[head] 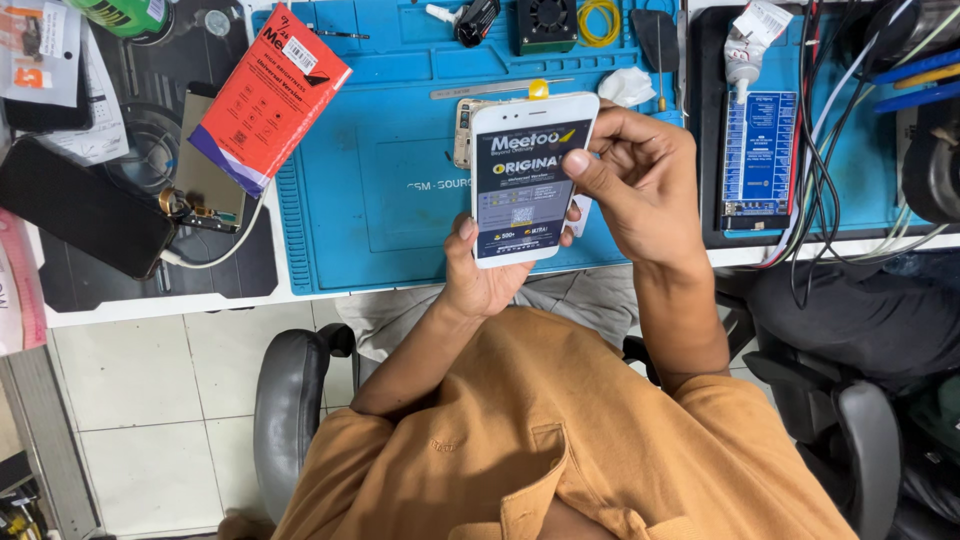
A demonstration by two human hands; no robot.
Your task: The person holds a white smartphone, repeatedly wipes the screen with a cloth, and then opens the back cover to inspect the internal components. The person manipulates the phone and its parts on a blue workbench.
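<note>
My left hand point(480, 278) cups the lower edge of a white phone display panel point(528, 180) that has a dark printed sticker over its glass. My right hand point(640, 180) grips the panel's right side, thumb pressed on the sticker near the upper right. The panel is held upright above the blue work mat point(370, 200). Behind it a gold phone body point(462, 130) lies on the mat, mostly hidden by the panel.
A red flat box point(268, 95) leans over the mat's left edge, beside a bare display with a flex cable point(205, 185) and a black phone point(80, 205). A blue test board point(758, 160), tangled cables point(830, 150) and a small fan point(546, 22) sit right and behind. A metal ruler point(490, 90) lies on the mat.
</note>
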